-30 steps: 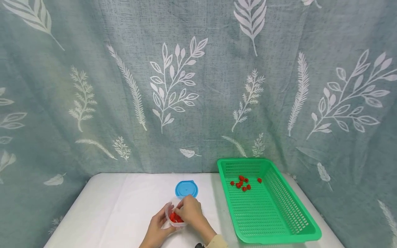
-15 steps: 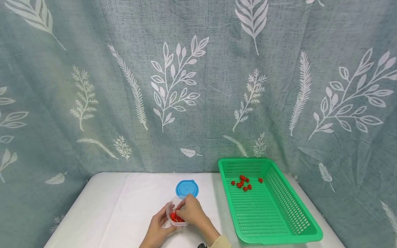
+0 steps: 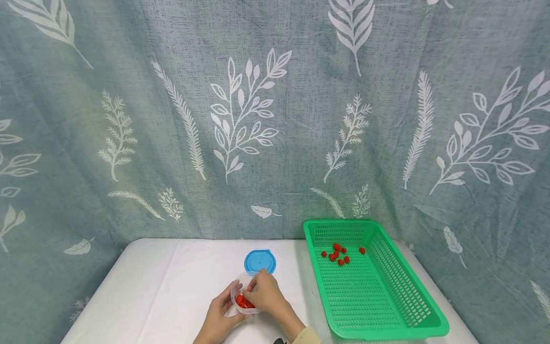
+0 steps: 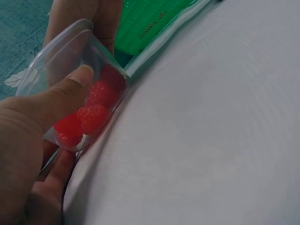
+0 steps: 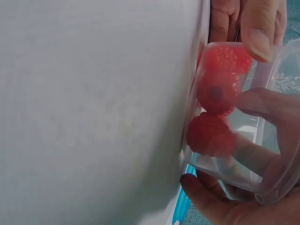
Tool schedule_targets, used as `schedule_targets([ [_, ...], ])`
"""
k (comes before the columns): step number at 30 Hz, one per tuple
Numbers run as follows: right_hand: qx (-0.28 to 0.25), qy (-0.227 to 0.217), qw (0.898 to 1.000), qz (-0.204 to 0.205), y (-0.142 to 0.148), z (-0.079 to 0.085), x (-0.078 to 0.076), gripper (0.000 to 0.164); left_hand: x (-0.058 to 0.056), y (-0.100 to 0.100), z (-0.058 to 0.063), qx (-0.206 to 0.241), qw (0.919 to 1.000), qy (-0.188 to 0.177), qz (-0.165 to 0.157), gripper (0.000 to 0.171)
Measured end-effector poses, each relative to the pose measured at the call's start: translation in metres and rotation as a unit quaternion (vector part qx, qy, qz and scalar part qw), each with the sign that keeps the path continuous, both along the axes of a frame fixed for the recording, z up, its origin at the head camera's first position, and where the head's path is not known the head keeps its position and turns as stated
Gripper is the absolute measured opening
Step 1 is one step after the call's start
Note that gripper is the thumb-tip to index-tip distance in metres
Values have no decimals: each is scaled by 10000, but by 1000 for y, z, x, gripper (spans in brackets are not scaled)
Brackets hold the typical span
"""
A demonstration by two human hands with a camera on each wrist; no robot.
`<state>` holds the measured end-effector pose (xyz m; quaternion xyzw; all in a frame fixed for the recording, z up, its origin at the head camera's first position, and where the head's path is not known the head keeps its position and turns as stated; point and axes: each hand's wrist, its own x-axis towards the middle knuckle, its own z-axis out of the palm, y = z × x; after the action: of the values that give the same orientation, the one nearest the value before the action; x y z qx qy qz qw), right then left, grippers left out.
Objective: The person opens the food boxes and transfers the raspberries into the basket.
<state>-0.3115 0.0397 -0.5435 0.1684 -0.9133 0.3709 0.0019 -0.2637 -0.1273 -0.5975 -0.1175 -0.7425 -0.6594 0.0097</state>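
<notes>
A small clear plastic container (image 3: 258, 311) stands on the white table, with several red raspberries (image 4: 94, 118) on its floor. From the left side my left hand (image 3: 218, 315) holds it, thumb on the near wall and fingers round the far side. My right hand (image 3: 269, 292) reaches over the rim. Its curled fingertips are inside, at a raspberry (image 5: 210, 134) seen through the wall in the right wrist view; the contact is partly blurred by the plastic. Just behind the container lies a blue lid (image 3: 259, 261).
To the right stands a green perforated basket (image 3: 323, 286), with several more raspberries (image 3: 336, 254) near its back left and one apart by the right wall. A patterned grey-green curtain (image 3: 275, 143) hangs behind the white table (image 3: 163, 291).
The right hand's fingers have shifted slightly within the container among the raspberries. The left hand keeps its hold. The whole head view has drifted a little.
</notes>
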Motion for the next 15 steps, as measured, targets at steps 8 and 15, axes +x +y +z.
schedule_targets([
  [8, 53, -100, 9999, 6, -1, 2, -2, 17, -1, -1, -1, -19, 9999, -12, 111, 92],
  [15, 109, -172, 9997, 165, 1, 3, -1, 12, -1, -1, -2, -150, 9998, -1, 107, 91],
])
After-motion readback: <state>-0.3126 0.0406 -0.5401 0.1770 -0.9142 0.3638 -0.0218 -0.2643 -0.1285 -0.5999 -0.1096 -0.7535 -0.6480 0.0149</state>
